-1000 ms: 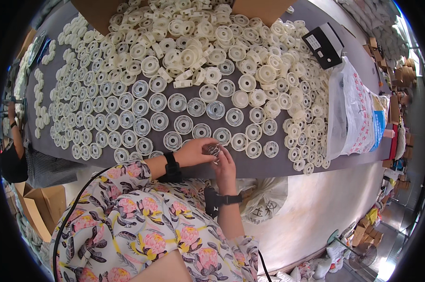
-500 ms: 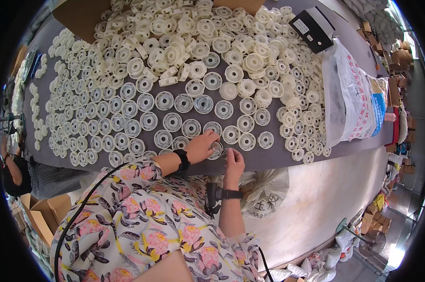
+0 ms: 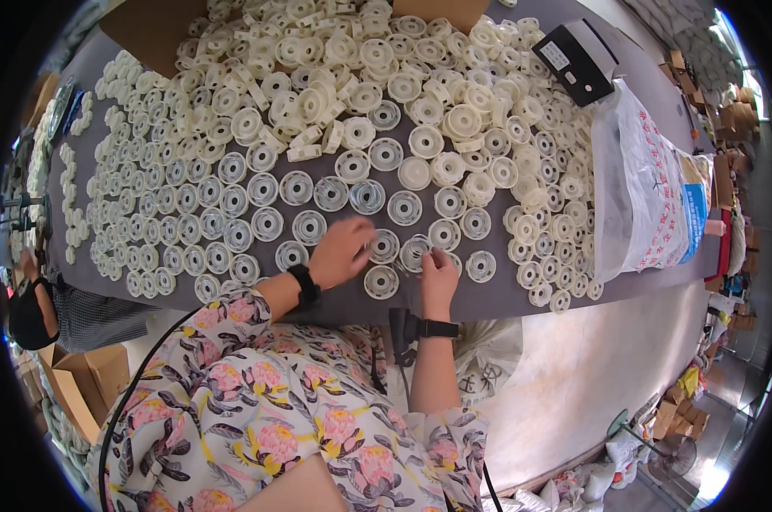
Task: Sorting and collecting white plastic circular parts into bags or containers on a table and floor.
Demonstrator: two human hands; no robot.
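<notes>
Round cream plastic wheel-like parts, many with shiny metal inside, lie in rows on the grey table. My left hand (image 3: 342, 253) hovers over the near rows, slightly blurred, its fingers stretched out and holding nothing visible. Close to its fingertips is a part with a shiny inside (image 3: 384, 246). My right hand (image 3: 440, 275) is closed in a pinch on thin, shiny metal rings (image 3: 404, 266), partly hidden by the fingers. They are beside another cream wheel-like part (image 3: 416, 250). A further one (image 3: 381, 282) sits between my hands, near the table's front edge.
Loose cream parts (image 3: 318, 94) are heaped at the back beside a cardboard box (image 3: 147, 36). At the right stand a black-and-white box (image 3: 576, 61) and a clear plastic bag (image 3: 629, 188). Another person (image 3: 34, 311) is at the far left.
My left hand has drawn back to the left from the part between my hands, and its fingers have spread. My right hand has shifted a little right, still pinching.
</notes>
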